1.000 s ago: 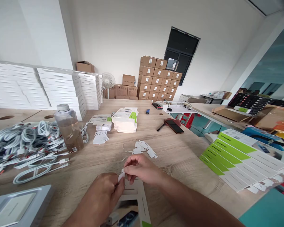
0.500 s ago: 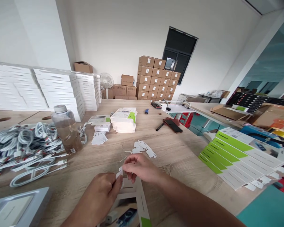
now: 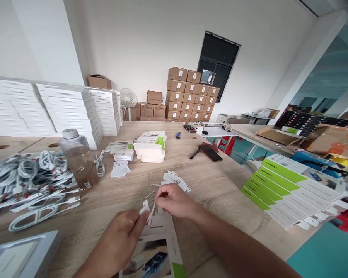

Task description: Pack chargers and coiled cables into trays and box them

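My left hand (image 3: 123, 233) is closed, with the thumb pressing a small white die-cut card piece (image 3: 144, 207) against the fingers. To its right, my right hand (image 3: 175, 201) pinches a thin pale strip (image 3: 153, 211) that slants down to the card piece. Beneath both hands lies a white and green printed box (image 3: 174, 243) with a product picture on its face. Just beyond my right hand, several loose white card pieces (image 3: 174, 178) are scattered on the wooden table (image 3: 217, 185). The fingertips of my left hand are partly hidden.
White cables (image 3: 31, 173) are heaped at the left beside a bottle (image 3: 77, 158). A grey tray (image 3: 50, 241) sits at the near left. Stacked flat boxes (image 3: 149, 146) stand further back. Green and white boxes (image 3: 290, 189) are piled at the right edge, and a phone (image 3: 211, 152) lies before them.
My right hand has moved slightly right and up, away from my left hand. The thin strip now shows stretched between the two hands.
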Motion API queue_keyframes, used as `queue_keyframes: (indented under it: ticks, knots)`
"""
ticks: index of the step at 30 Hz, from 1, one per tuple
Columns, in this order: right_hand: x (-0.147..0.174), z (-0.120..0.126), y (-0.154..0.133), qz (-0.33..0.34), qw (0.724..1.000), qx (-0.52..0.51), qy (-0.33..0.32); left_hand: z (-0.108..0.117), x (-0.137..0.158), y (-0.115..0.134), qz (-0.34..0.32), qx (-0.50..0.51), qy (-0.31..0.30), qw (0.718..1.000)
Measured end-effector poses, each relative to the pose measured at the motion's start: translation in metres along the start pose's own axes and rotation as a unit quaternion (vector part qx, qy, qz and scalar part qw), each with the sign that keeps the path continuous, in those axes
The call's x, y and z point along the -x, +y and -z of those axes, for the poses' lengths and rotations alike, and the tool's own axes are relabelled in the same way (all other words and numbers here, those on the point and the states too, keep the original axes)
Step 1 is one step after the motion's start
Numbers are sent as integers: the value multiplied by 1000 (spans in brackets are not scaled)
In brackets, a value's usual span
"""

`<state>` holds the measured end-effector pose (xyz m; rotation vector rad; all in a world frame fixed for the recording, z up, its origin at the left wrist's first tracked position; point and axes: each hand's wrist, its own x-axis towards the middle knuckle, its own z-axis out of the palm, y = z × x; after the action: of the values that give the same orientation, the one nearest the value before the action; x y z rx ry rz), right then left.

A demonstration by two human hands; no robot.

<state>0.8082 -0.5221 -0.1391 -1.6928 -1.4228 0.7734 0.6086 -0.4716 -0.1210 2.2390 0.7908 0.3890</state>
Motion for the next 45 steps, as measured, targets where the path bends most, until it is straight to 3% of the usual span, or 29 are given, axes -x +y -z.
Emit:
queue_keyframes:
  ticks: [4, 8, 10, 15, 19, 22, 27, 30, 33, 36, 41, 45]
  knots:
    - [-12, 15, 14, 30, 988, 95, 116, 6, -4, -4, 85, 181, -28, 979]
    - [-15, 21, 16, 53, 979, 123, 151, 9, -4, -2, 121, 305, -47, 944]
    - [-11, 20, 9, 71, 980, 115, 143, 10, -4, -1, 125, 312, -33, 941]
    - [8, 8, -21, 126, 990, 29, 50, 8, -5, -2, 100, 274, 3, 956]
    - [18, -5, -35, 138, 988, 21, 62, 4, -7, -4, 62, 258, 24, 964]
    - [20, -9, -37, 124, 990, -27, 64, 5, -6, -2, 80, 248, 28, 965]
    - [17, 4, -37, 104, 987, -65, 106, 15, -5, -2, 91, 315, 23, 944]
    - [17, 14, -37, 136, 982, -25, 125, 23, -4, -9, 127, 395, 36, 909]
    - [19, 18, -39, 235, 964, 66, 104, 28, 0, -12, 132, 474, 2, 870]
    - [22, 19, -40, 324, 928, 170, 73, 32, 4, -10, 120, 506, -45, 853]
    - [22, 18, -41, 377, 878, 286, 71, 36, 6, -5, 128, 528, -44, 838]
    - [24, 16, -43, 405, 853, 311, 108, 37, 7, -3, 135, 546, -29, 826]
